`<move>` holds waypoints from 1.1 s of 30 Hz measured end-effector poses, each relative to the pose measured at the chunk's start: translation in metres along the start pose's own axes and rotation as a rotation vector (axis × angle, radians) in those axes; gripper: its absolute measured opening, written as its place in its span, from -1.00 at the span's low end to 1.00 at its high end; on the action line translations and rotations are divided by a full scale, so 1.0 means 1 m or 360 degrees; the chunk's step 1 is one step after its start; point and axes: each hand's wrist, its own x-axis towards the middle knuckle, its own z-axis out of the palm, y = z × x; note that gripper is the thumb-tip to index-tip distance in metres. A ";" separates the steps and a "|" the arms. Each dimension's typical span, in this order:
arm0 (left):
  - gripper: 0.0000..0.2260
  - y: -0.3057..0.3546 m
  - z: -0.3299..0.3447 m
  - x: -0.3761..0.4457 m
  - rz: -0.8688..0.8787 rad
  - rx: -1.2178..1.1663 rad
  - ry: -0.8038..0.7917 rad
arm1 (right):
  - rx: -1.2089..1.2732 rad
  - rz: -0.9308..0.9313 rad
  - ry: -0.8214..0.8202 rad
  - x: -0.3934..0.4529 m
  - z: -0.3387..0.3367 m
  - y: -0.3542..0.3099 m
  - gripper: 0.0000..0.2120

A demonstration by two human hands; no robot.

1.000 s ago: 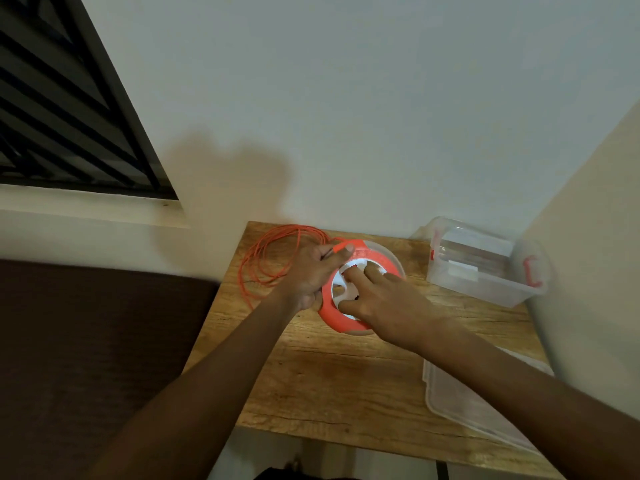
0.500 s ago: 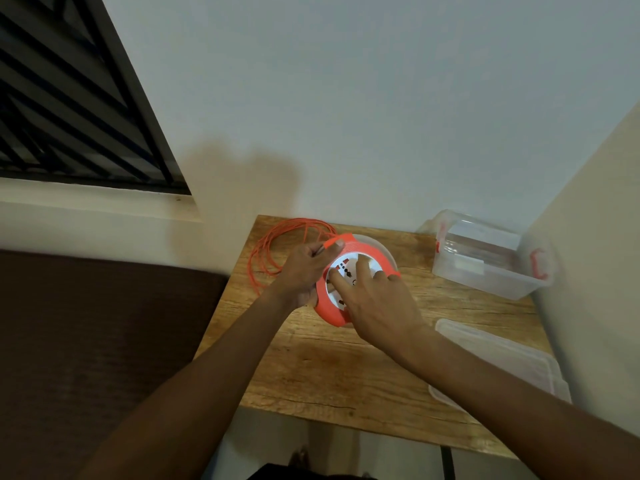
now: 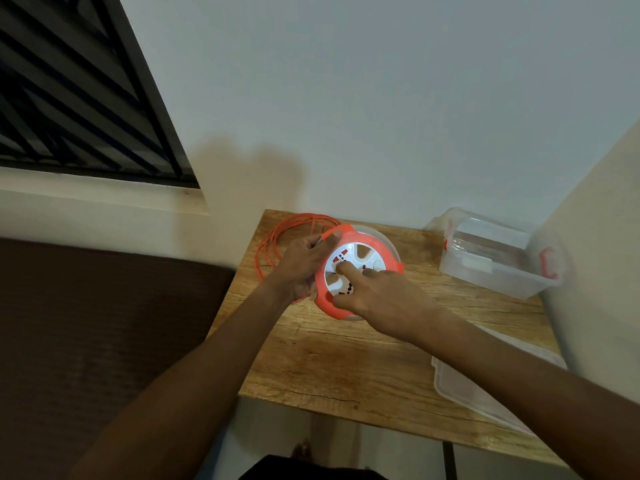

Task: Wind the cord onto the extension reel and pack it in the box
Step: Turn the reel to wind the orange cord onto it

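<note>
On the surface [image 3: 346, 358] | left hand [image 3: 299, 265] curled, gripping reel [image 3: 360, 252] rim and cord [image 3: 277, 237] | right hand [image 3: 377, 299] fingers extended, pressing reel's white face.

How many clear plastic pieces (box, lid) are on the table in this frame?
2. The clear box with red latches stands at the table's far right corner; its lid lies flat at the near right edge, partly behind the right forearm.
</note>
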 end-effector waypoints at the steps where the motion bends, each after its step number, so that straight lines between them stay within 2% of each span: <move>1: -0.78 -0.001 -0.001 0.000 0.0001 0.0009 -0.0006 | -0.0012 -0.0020 0.0005 0.001 0.000 0.002 -0.56; 7: -0.72 0.000 -0.005 0.000 -0.0005 0.0031 -0.0020 | -0.0167 -0.0129 0.0086 0.003 0.005 0.020 -0.55; 13: -0.61 0.005 -0.010 0.004 -0.0022 0.0050 -0.0049 | -0.0256 -0.0056 0.0025 0.006 -0.001 0.028 -0.66; 19: -0.57 0.007 -0.015 0.009 -0.0075 0.0134 -0.0081 | -0.0307 -0.0215 -0.0025 0.010 -0.009 0.031 -0.70; 23: -0.54 0.006 -0.015 0.010 -0.0097 0.0218 -0.0159 | -0.0405 -0.0375 -0.0155 0.011 -0.015 0.034 -0.70; 33: -0.56 0.007 -0.018 0.018 -0.0095 0.0259 -0.0216 | -0.0494 -0.0391 -0.0324 0.017 -0.019 0.031 -0.61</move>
